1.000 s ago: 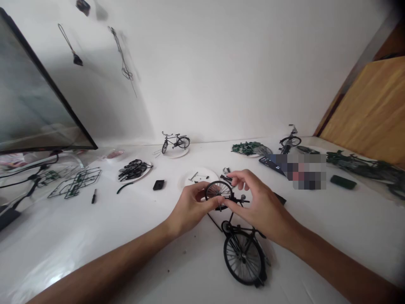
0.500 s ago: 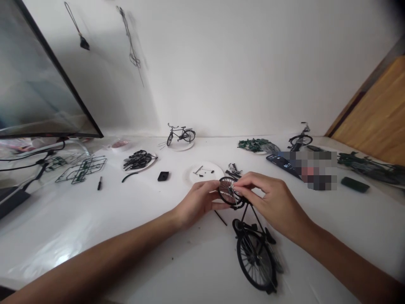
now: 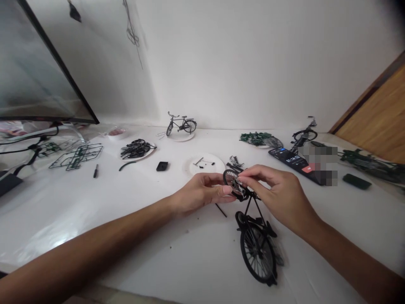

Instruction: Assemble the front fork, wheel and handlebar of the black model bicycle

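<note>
A black model bicycle [image 3: 255, 223] lies on the white table, its larger visible wheel [image 3: 257, 253] towards me and its far wheel [image 3: 228, 177] between my hands. My left hand [image 3: 202, 192] grips the far wheel, thumb on the near side and fingers behind it. At that wheel's hub, the thumb and forefinger of my right hand [image 3: 275, 188] pinch a thin silver part [image 3: 241, 183]. The fingertips partly hide that part, so its full shape does not show. A thin black rod [image 3: 220, 210] lies just below my left fingers.
Behind my hands is a white plate [image 3: 191, 164] with small parts. A finished model bicycle [image 3: 182, 125] stands at the back. Black parts [image 3: 137, 148], green frames [image 3: 80, 156] and a small screwdriver [image 3: 95, 171] lie left; green parts [image 3: 261, 139] and a phone [image 3: 294, 162] lie right.
My left thumb has come down over the near side of the wheel, and the wheel has turned slightly. My right hand keeps its pinch near the hub. The camera view has tilted down.
</note>
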`<action>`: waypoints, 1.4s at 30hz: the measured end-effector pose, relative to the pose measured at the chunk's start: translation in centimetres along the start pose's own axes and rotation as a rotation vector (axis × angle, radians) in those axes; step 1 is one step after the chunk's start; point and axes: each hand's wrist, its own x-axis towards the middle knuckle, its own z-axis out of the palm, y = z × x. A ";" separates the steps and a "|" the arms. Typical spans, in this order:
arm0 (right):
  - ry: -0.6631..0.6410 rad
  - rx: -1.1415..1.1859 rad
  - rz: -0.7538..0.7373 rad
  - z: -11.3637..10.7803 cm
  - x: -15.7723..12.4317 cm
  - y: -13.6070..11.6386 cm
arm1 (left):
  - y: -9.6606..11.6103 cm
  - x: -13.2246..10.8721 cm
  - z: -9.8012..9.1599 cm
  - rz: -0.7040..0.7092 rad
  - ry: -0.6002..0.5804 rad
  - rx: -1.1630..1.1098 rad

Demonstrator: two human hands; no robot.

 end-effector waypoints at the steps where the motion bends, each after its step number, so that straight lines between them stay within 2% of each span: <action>1: -0.003 -0.002 0.001 0.0 0.0 0.0 | 0.0 0.0 -0.1 -0.004 0.004 -0.004; 21: -0.014 -0.035 -0.009 -0.2 -0.2 0.0 | -0.5 0.2 -0.8 0.000 -0.064 0.003; 42: -0.151 -0.010 -0.047 0.1 -0.3 -0.3 | -0.5 0.2 -1.0 -0.058 -0.046 -0.007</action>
